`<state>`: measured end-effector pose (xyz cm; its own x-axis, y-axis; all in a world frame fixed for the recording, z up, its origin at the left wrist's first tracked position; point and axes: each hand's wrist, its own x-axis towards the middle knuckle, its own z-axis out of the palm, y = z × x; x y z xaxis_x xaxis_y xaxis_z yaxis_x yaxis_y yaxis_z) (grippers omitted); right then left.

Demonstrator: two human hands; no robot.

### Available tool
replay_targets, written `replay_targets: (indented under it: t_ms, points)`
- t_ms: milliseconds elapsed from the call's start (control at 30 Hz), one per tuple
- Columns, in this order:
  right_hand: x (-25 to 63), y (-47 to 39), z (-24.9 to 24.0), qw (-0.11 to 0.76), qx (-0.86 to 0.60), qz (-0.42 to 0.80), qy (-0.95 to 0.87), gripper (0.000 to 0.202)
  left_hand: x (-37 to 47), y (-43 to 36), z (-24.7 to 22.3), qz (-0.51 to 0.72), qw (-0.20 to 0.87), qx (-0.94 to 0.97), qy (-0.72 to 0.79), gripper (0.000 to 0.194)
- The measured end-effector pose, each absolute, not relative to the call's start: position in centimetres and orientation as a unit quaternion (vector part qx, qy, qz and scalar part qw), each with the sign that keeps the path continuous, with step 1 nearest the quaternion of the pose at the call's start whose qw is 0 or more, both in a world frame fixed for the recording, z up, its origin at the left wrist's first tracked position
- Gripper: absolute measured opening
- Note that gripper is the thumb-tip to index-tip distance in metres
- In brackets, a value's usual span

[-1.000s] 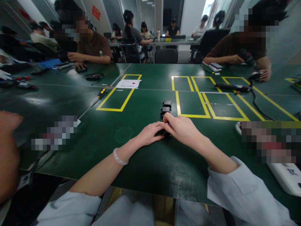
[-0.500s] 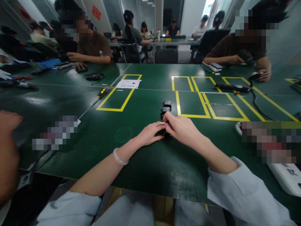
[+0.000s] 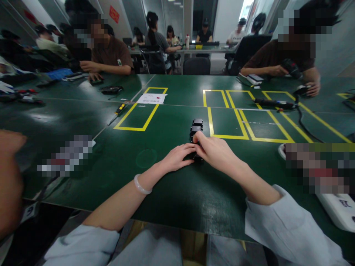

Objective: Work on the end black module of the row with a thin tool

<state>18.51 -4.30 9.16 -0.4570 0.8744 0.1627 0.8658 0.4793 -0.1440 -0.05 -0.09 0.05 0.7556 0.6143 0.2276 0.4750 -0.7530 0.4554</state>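
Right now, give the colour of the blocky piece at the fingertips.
Black blocky piece; head view shows it.

Dim, cool indoor light, pale glare on the green tabletop (image 3: 172, 195), wide-angle distortion and blur toward the edges

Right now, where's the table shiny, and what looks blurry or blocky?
Head view: pale glare on the green table near its front edge and at left, faint shine atop the black piece; same head view: far-left arm looks soft, blocky squares cover part of the white object at right.
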Motion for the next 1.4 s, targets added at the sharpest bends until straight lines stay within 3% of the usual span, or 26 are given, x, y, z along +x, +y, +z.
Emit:
replay_targets:
  t_ms: [367, 700, 933, 1400]
  points:
    - [18.49, -4.38, 9.33, 0.101, -0.514, 0.017, -0.852, 0.025, -0.11, -0.09, 0.01, 0.176, 0.187, 0.920, 0.297, 0.037]
    - [18.48, -4.39, 9.26, 0.115, -0.510, 0.020, -0.852, 0.016, -0.09, -0.12, -0.07, 0.179, 0.190, 0.917, 0.301, 0.041]
    - [18.51, -4.39, 9.31, 0.106, -0.509, 0.021, -0.854, 0.026, -0.10, -0.14, 0.04, 0.174, 0.186, 0.918, 0.305, 0.038]
    - [18.61, -4.53, 9.49, 0.126, -0.502, 0.033, -0.855, 0.018, -0.07, -0.12, -0.03, 0.172, 0.173, 0.922, 0.300, 0.037]
